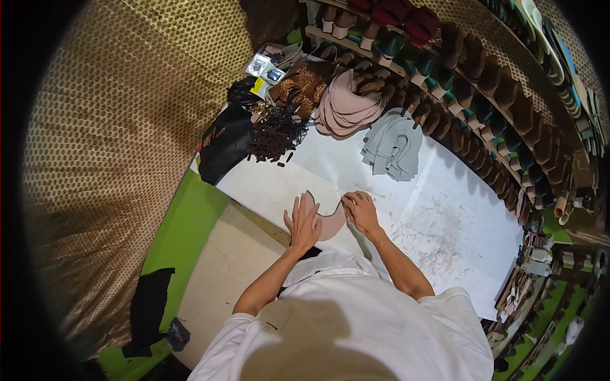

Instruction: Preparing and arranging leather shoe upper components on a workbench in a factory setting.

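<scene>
A pink U-shaped shoe-upper piece (332, 227) with a dark line along its inner curve lies on the white tabletop, close to my body. Flat on its left arm rests my left hand (304, 223), fingers spread. At the tip of its right arm, the fingers of my right hand (361, 211) are drawn together and pinch the edge. Beyond my hands, a fanned stack of pink upper pieces (346, 108) lies beside a stack of pale grey cut pieces (393, 149), which has a small light tool or clip on top.
Dark small strips (270, 141) are heaped at the back left, beside a black bag (227, 143) and leopard-print pieces (298, 86). Racks of shoe lasts (470, 95) curve along the back and right. The white table (445, 235) bears scuffs and dark specks at the right.
</scene>
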The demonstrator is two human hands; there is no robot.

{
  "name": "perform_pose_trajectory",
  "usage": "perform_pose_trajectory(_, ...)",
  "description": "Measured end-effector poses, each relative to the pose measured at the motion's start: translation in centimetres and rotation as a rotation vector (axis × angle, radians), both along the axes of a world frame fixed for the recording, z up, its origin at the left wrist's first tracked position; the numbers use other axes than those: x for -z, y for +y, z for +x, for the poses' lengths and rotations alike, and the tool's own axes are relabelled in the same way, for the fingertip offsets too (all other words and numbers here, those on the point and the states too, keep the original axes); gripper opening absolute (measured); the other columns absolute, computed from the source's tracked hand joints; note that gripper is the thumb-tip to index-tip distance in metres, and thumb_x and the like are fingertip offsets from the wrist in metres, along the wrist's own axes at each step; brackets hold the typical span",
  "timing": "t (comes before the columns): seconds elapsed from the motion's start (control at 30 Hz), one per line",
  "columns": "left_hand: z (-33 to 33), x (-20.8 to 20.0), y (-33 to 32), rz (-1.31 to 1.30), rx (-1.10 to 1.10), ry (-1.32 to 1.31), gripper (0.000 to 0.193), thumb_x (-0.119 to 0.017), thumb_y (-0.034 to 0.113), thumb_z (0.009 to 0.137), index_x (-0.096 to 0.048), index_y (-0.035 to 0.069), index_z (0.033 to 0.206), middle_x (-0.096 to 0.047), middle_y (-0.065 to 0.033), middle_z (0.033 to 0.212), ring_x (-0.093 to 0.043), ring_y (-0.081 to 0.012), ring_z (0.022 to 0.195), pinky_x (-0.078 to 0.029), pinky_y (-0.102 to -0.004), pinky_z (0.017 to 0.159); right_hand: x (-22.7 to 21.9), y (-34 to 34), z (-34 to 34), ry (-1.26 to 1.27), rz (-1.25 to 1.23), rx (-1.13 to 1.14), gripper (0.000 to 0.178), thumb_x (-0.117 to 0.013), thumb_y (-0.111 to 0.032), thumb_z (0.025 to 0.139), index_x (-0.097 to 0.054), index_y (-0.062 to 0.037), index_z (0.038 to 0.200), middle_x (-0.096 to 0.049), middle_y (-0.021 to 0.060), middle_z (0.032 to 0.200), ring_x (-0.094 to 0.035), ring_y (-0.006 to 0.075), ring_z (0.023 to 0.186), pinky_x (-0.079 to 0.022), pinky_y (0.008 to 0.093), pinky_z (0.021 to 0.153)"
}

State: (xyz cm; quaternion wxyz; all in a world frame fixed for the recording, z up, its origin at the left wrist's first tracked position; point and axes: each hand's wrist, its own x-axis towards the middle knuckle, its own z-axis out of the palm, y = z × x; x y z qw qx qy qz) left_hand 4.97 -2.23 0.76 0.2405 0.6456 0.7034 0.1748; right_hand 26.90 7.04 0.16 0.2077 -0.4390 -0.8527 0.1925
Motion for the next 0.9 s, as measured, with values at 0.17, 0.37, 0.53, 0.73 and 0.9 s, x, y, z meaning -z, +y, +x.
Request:
perform_pose_trajectory(0.17,-1.3,0.3,-1.6,0.043,0.020,0.044,0.042,-0.067,0.021,0.092,-0.069,0.021,0.134,-0.022,-0.0161,0.173,-0.014,-0.0385,0.159,-0.004,-0.0751,0.117,-0.6,-1.3,-0.4,0.026,-0.020,-0.006,0.029,-0.069,-0.013,0.090,-0.071,-0.0070,0.118,-0.067,0.0074,0.120,-0.058,0.0300,0.118,-0.041,0.0480,0.113)
perform_pose_trajectory(0.37,-1.6,0.7,-1.9,0.081,0.050,0.093,0.037,-0.067,0.024,0.095,-0.072,0.025,0.132,-0.022,-0.0143,0.173,-0.015,-0.0378,0.159,-0.005,-0.0753,0.117,0.1,-3.6,-0.9,-0.062,-0.035,-0.160,0.035,-0.071,-0.015,0.088,-0.070,-0.0095,0.123,-0.066,0.0052,0.124,-0.057,0.0282,0.121,-0.038,0.0485,0.116)
perform_pose_trajectory(0.53,-1.8,0.9,-1.9,0.089,0.048,0.076,0.037,-0.067,0.026,0.096,-0.071,0.025,0.133,-0.022,-0.0133,0.173,-0.015,-0.0372,0.159,-0.005,-0.0759,0.117,0.1,-4.4,-1.7,-0.077,0.001,-0.133,0.040,-0.072,-0.015,0.086,-0.070,-0.0110,0.125,-0.066,0.0034,0.126,-0.057,0.0268,0.123,-0.037,0.0483,0.117)
perform_pose_trajectory(0.73,-2.0,0.8,-1.8,0.083,0.051,0.084,0.037,-0.067,0.029,0.096,-0.071,0.025,0.133,-0.021,-0.0134,0.173,-0.015,-0.0373,0.159,-0.005,-0.0765,0.116,0.6,-5.0,-2.3,-0.067,0.004,-0.157,0.038,-0.071,-0.015,0.087,-0.070,-0.0117,0.125,-0.066,0.0026,0.124,-0.057,0.0256,0.119,-0.036,0.0498,0.117)
perform_pose_trajectory(0.9,-2.1,0.9,-1.8,0.088,0.047,0.087,0.037,-0.066,0.030,0.097,-0.071,0.025,0.133,-0.021,-0.0140,0.173,-0.015,-0.0378,0.159,-0.005,-0.0764,0.116,0.4,-5.4,-3.0,-0.069,0.010,-0.167,0.034,-0.071,-0.016,0.089,-0.071,-0.0116,0.124,-0.066,0.0029,0.120,-0.057,0.0259,0.117,-0.036,0.0492,0.117)
